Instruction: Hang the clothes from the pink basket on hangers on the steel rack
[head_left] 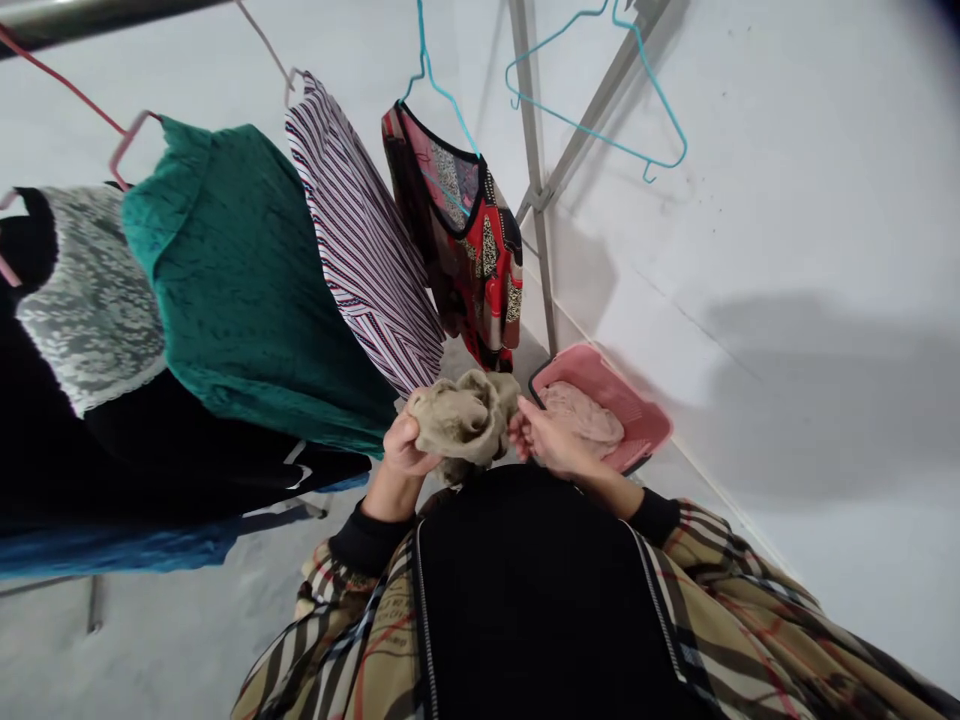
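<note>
A crumpled olive-beige cloth garment (457,415) is bunched up in front of my chest; its kind does not show. My left hand (406,440) is closed round its left side, thumb on top. At the right edge of the bundle is my right hand (541,435), fingers curled against the cloth and thumb stretched toward it. Just beyond the right hand, a pink basket (645,420) stands low by the wall with a pale pink cloth (581,415) lying in it.
On the left, a metal rail (97,22) carries a green velvet top (240,240), a striped shirt (360,230), a black garment with grey lace (97,290) and a red patterned top (480,260). A bare blue hanger (592,130) hangs by the rack's metal legs (541,200). A white wall (825,250) rises at right.
</note>
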